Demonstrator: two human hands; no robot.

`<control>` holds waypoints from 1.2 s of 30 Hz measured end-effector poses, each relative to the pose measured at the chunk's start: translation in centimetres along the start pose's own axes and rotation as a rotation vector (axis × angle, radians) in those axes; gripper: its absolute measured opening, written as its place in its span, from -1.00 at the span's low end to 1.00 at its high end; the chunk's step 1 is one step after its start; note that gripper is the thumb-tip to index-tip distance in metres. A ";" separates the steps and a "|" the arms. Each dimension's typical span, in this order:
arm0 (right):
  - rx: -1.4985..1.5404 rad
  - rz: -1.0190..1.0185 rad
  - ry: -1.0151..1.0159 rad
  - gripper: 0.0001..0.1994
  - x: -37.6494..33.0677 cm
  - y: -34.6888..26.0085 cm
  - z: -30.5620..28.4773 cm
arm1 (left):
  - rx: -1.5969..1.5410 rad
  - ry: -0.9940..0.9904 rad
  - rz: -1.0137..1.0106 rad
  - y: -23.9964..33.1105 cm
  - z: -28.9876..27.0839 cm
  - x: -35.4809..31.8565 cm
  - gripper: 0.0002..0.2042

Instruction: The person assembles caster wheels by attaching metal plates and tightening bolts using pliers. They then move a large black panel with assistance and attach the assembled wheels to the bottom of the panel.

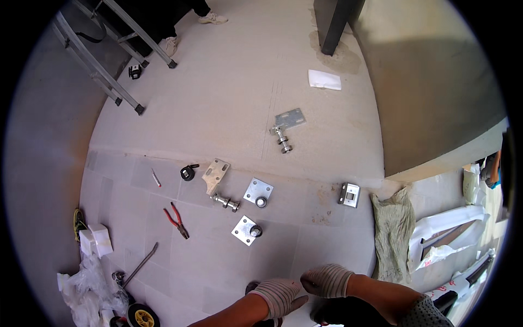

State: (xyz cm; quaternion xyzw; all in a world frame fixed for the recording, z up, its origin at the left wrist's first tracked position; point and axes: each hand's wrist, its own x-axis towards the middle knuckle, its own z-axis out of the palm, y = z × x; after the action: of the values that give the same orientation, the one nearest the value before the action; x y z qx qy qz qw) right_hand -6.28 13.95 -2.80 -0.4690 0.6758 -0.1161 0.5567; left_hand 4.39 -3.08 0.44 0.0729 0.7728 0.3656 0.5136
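Both left hand [277, 297] and right hand [328, 280] sit close together; grip hidden, cannot tell; ladder [140, 31] cropped; tiled floor [207, 261] meets wall [49, 163].

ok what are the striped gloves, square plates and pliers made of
Striped gloves: probably knitted fabric, given the soft, matte look. Square plates: likely steel, perhaps zinc-plated, with a smooth silvery sheen. Pliers: dark, dull head, probably steel; the evenly red grips could be plastic or rubber.

Now I've got a metal ladder [139, 30] upper left, a co-worker's pale shoes [212, 18] near it, a flat white sheet [324, 80], a crumpled olive sack [392, 234] right, clear plastic [91, 286] lower left!
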 end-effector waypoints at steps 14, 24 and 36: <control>0.167 0.364 -0.394 -0.54 -12.3 -10.9 19.1 | -0.422 0.261 -0.136 4.1 17.4 -3.0 -0.48; 0.227 0.577 0.245 -0.54 -20.1 -18.8 5.3 | -0.629 0.833 -0.312 5.7 14.3 -23.4 -0.53; 0.555 0.620 0.564 -0.55 -25.6 -29.4 -4.2 | -1.417 1.004 -0.408 -2.6 18.4 -36.5 -0.63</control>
State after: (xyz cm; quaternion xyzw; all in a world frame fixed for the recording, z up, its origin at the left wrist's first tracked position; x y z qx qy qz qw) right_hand 3.43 16.29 35.17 -0.0307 0.8512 -0.2428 0.4643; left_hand 37.54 -13.75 22.07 -0.5694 0.4973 0.6478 0.0942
